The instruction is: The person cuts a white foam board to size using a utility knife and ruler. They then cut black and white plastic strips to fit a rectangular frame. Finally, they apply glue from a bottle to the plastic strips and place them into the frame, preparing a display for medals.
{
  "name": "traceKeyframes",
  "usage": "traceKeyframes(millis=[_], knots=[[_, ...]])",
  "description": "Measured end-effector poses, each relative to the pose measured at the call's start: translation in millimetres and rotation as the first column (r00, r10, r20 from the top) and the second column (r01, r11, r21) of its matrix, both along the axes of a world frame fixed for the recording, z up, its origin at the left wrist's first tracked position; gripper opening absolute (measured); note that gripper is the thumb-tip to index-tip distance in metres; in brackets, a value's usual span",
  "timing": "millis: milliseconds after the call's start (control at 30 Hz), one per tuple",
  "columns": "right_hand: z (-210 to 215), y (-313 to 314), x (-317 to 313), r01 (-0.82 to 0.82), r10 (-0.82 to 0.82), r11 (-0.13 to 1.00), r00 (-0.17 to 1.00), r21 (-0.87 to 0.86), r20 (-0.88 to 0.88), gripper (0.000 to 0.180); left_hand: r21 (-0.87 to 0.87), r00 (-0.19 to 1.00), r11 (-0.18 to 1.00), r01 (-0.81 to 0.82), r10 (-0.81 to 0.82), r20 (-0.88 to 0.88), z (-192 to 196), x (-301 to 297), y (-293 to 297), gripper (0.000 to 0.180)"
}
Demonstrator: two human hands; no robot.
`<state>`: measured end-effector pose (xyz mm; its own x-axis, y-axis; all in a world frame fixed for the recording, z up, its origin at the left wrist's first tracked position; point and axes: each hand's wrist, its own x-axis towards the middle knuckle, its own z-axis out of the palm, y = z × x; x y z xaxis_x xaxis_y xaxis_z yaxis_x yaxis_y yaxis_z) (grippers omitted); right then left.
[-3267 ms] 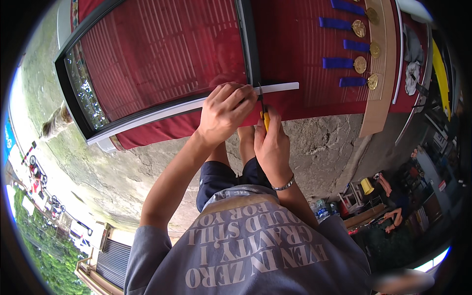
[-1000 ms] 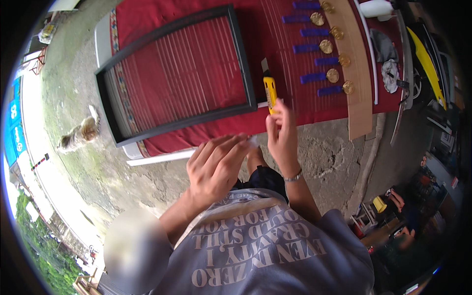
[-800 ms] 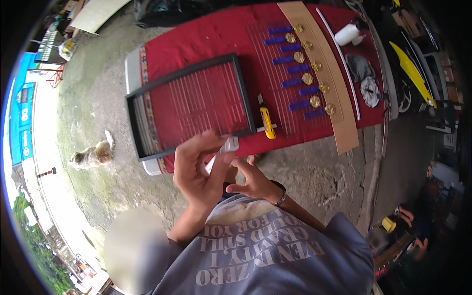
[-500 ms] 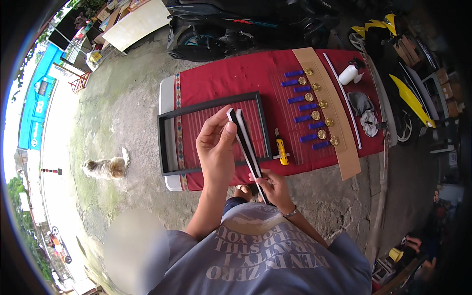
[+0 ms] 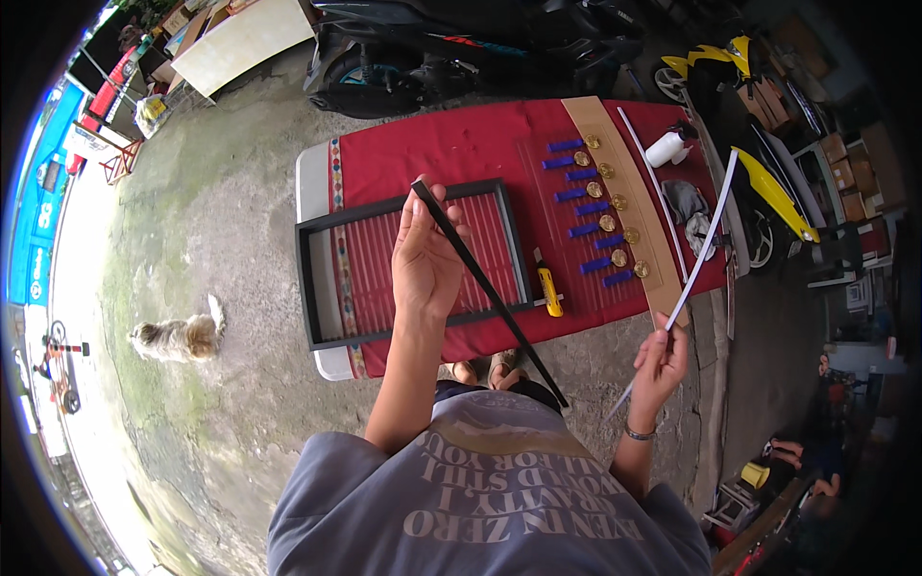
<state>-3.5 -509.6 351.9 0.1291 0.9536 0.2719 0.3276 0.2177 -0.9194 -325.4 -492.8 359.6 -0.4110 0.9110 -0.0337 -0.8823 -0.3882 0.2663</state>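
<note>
My left hand is closed on the upper end of a long black strip, which slants down to the right toward my waist. Out to the right, my right hand pinches a thin white strip near its lower part; its long end rises over the table's right side. Under my left hand lies a black rectangular frame on the red-covered table. A yellow utility knife rests just right of the frame. Gold medals with blue ribbons are lined up farther right.
A brown cardboard strip lies beside the medals, with another white strip, a white spray bottle and a grey cloth past it. A dark motorcycle stands behind the table. A dog lies on the concrete at left.
The black and white strips, held together between both hands before, are now apart. My right hand has moved right with the white one, while my left hand keeps the black one.
</note>
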Motion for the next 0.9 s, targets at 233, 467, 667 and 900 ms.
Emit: traceKeyframes(millis=[233, 467, 667, 900], knots=[[-29.6, -13.2, 36.0, 0.065, -0.045, 0.996, 0.949, -0.054, 0.311, 0.026, 0.136, 0.992, 0.990, 0.032, -0.048, 0.119, -4.0, -8.7, -4.9, 0.038], [-64.4, 30.5, 97.3, 0.073, -0.079, 0.997, 0.851, 0.032, 0.520, 0.027, 0.081, 0.997, 0.995, 0.051, -0.056, 0.060, -3.1, 23.3, 10.0, 0.039], [-157.3, 133.9, 192.1, 0.197, -0.007, 0.964, 0.687, -0.177, 0.727, 0.025, 0.031, 0.982, 0.997, -0.066, 0.071, -0.176, -12.9, 65.6, 26.1, 0.043], [-221.9, 255.3, 234.9, 0.141, 0.093, 0.959, 0.666, -0.247, 0.740, 0.024, -0.140, 0.911, 0.962, -0.234, 0.166, -0.379, -14.7, 141.7, 75.9, 0.033]])
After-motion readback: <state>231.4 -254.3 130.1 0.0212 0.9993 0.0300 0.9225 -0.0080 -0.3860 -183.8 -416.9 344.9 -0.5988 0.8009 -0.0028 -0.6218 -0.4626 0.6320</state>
